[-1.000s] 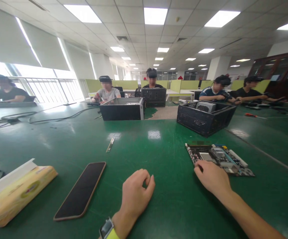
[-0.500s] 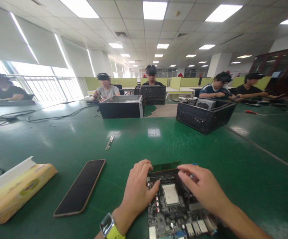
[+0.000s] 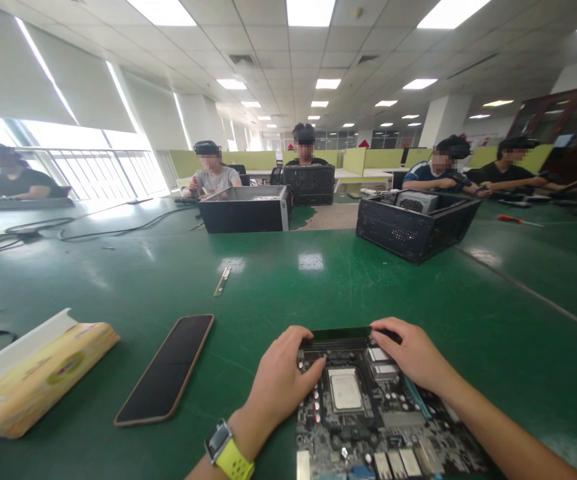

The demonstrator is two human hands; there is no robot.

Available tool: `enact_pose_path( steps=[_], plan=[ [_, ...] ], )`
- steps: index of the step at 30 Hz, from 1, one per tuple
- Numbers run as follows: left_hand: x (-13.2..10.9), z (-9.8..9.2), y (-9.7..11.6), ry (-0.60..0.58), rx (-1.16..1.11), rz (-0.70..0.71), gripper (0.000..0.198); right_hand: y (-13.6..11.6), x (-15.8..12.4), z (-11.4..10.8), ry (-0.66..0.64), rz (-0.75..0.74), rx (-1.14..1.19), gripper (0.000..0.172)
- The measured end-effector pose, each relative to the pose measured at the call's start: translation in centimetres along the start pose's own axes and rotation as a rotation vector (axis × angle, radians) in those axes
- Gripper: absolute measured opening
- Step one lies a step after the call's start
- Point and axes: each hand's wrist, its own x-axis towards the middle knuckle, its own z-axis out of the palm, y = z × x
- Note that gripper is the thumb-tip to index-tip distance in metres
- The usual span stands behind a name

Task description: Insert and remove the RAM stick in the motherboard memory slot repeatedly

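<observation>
A motherboard (image 3: 353, 427) lies in front of me, with a pale square processor (image 3: 344, 390) in its socket. Along its far edge stands a dark RAM stick (image 3: 341, 333) at the memory slots. My left hand (image 3: 286, 373) has its fingertips curled at the stick's left end, while its thumb rests over the board near the processor. At the other end, my right hand (image 3: 411, 350) pinches the stick's right corner between thumb and fingers. Whether the stick sits fully in its slot cannot be made out.
Left of the board lie a phone (image 3: 166, 370) and a yellow tissue pack (image 3: 43, 383). Another RAM stick (image 3: 222, 281) rests farther off. Beyond stand open computer cases (image 3: 248, 212) (image 3: 413, 227), a screwdriver (image 3: 518, 219) and cables (image 3: 23, 233). Several people sit around the table.
My right hand has moved slightly right and up, now at the RAM stick's right end. The stick has come closer to the slots, and my left fingers have shifted a little right.
</observation>
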Motion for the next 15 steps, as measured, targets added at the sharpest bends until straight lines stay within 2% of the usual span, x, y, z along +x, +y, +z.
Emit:
enact_pose_path(
  steps=[10, 15],
  plan=[
    [-0.11, 0.16, -0.04, 0.106, -0.017, 0.029, 0.016, -0.1, -0.15, 0.2, 0.028, -0.07, -0.033, 0.027],
    [-0.04, 0.21, -0.11, 0.12, 0.002, 0.035, 0.014, -0.31, -0.23, 0.08, 0.027, -0.073, -0.029, 0.026]
  ],
)
